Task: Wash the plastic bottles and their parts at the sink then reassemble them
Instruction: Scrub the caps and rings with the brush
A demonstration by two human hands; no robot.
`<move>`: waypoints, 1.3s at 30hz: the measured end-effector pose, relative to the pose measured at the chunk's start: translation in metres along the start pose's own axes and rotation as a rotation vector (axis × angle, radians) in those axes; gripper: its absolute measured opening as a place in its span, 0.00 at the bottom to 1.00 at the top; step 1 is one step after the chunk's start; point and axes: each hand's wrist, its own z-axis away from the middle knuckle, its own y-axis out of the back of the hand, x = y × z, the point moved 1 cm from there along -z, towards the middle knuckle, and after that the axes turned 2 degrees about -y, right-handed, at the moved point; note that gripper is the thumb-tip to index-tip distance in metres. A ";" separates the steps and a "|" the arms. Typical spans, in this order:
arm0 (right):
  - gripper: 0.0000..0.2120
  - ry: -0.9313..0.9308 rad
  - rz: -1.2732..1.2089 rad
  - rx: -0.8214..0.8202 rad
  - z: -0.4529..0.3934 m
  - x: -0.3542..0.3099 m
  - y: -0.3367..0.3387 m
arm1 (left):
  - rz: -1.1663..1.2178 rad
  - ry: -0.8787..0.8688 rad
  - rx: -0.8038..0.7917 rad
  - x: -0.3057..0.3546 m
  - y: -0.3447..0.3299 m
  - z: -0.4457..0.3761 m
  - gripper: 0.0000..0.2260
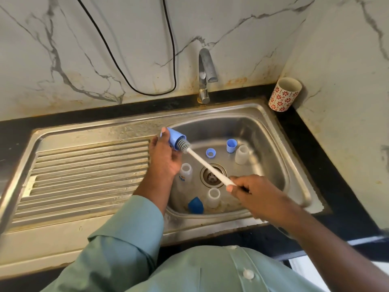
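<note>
Head view, left hand point(165, 160) gripping smooth blue plastic cap point(173, 140), right hand point(250, 191) pinching white-handled bristle brush point(207, 164), bristles partly hidden inside cap, over steel sink point(273, 127).

Bottle point(186, 173) label (small, blurred) unreadable.

Scuffed stainless-steel sink point(294, 131), matt plastic bottles point(242, 154)

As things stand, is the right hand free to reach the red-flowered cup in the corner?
Probably not yet: the right hand grips the brush handle. The path to the cup looks open.
</note>
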 end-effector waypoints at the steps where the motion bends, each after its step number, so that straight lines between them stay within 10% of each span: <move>1: 0.11 -0.015 -0.120 -0.070 0.006 -0.002 0.003 | 0.035 0.003 0.016 0.003 0.003 -0.003 0.25; 7: 0.11 0.002 -0.289 -0.036 0.012 -0.001 0.023 | 0.041 -0.026 0.149 0.011 0.021 -0.007 0.13; 13: 0.13 -0.026 -0.203 0.005 -0.012 -0.018 -0.004 | -0.357 -0.094 -0.063 -0.010 -0.003 0.030 0.09; 39: 0.15 -0.026 -0.098 0.016 -0.009 -0.021 -0.012 | -0.261 -0.017 0.034 -0.005 -0.002 0.038 0.10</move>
